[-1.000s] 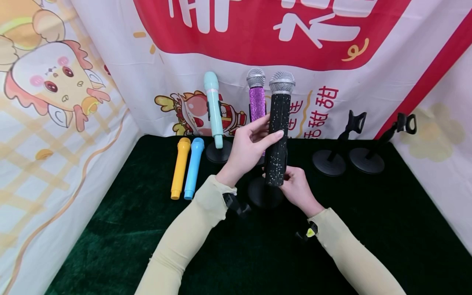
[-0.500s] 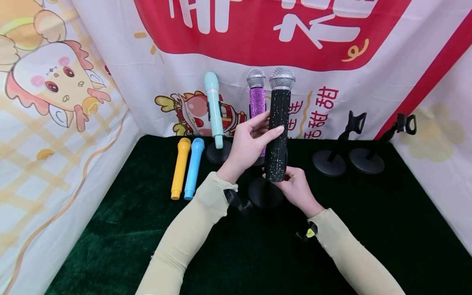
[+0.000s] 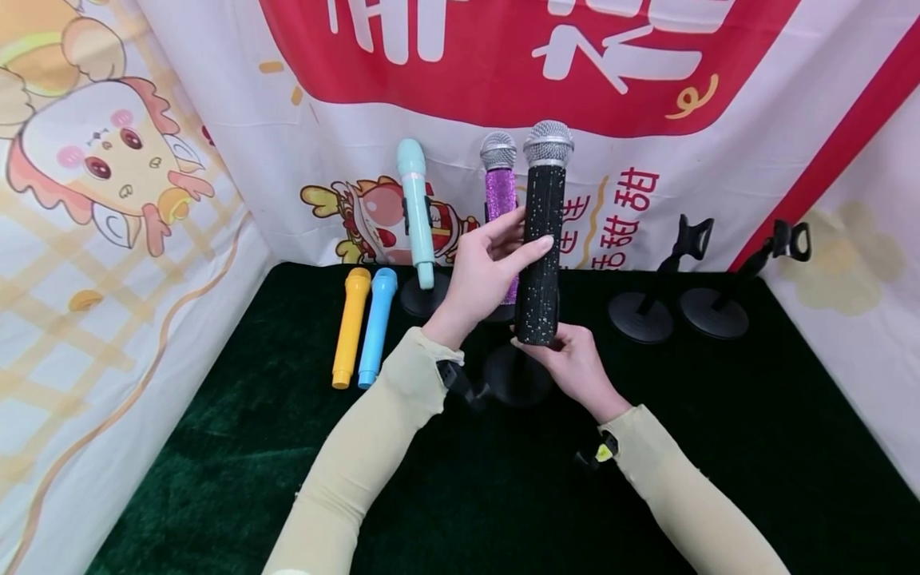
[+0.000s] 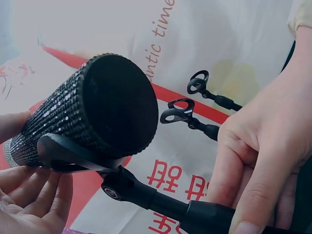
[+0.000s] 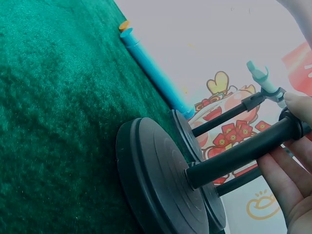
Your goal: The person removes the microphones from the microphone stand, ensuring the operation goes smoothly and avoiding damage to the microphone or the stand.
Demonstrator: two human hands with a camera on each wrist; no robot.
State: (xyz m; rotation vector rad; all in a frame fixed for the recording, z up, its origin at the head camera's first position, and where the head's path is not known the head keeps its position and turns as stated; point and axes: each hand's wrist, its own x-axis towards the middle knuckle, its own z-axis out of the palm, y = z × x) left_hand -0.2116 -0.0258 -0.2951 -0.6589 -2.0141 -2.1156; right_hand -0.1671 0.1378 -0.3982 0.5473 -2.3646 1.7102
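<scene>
A black glittery microphone (image 3: 542,263) with a silver mesh head is held near its middle by my left hand (image 3: 481,275), thumb across the front. In the left wrist view the microphone (image 4: 97,107) lies in the clip (image 4: 63,155) of a black stand. My right hand (image 3: 578,367) grips this stand's pole, below the clip. The right wrist view has the pole (image 5: 239,153) between thumb and fingers, and the round base (image 5: 161,180) on the green cloth. From the head view, the microphone hides the clip and most of the pole.
Behind stand a purple glitter microphone (image 3: 501,192) and a mint one (image 3: 415,208), each on a stand. Yellow (image 3: 350,327) and blue (image 3: 378,327) microphones lie at the left. Two stands with bare clips, one nearer (image 3: 642,316) and one farther (image 3: 715,311), are at the right.
My left hand has moved the black microphone upward in the head view, a little at a time. My right hand has stayed nearly still on the stand.
</scene>
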